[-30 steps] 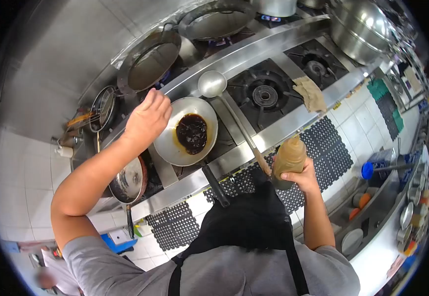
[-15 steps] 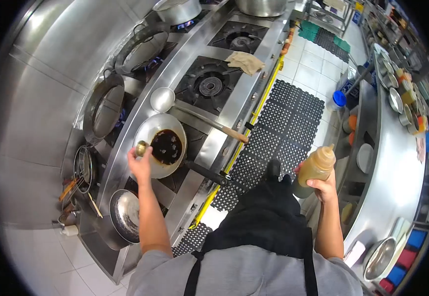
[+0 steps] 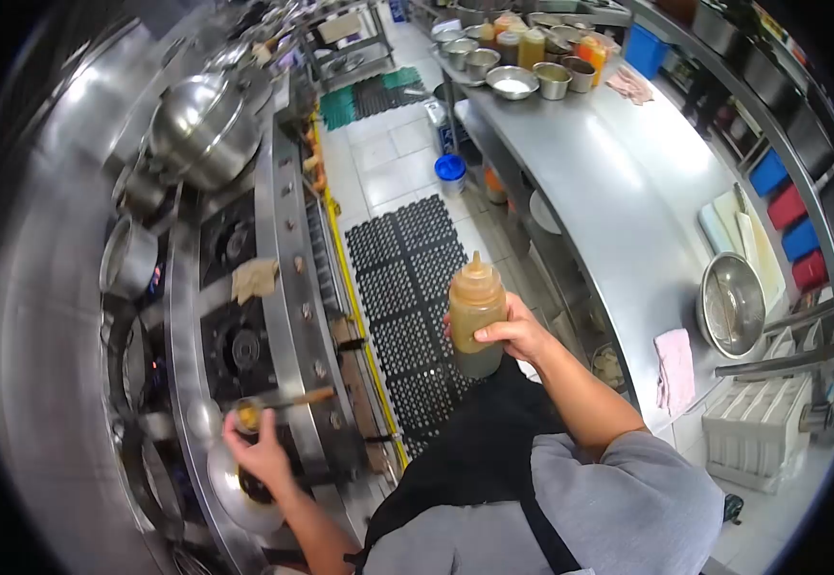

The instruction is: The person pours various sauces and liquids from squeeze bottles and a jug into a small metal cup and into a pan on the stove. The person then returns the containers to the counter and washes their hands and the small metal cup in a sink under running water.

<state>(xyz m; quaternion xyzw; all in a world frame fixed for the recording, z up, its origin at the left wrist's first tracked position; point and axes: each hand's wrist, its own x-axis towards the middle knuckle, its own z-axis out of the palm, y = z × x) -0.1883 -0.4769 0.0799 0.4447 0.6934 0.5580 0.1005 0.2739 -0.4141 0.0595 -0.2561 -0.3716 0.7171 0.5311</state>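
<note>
Small cup (image 3: 247,415) has moved nearer the ladle (image 3: 204,420), pinched by the left hand (image 3: 261,454) near the pan (image 3: 229,500); right hand (image 3: 513,333) grips a squeeze bottle (image 3: 478,311); careless tilting could spill the cup's contents.

Glare whitens the steel counter (image 3: 628,230); bowed edges fade to black.

grey shirt (image 3: 628,494), black, apparently plain apron (image 3: 450,450)
</note>
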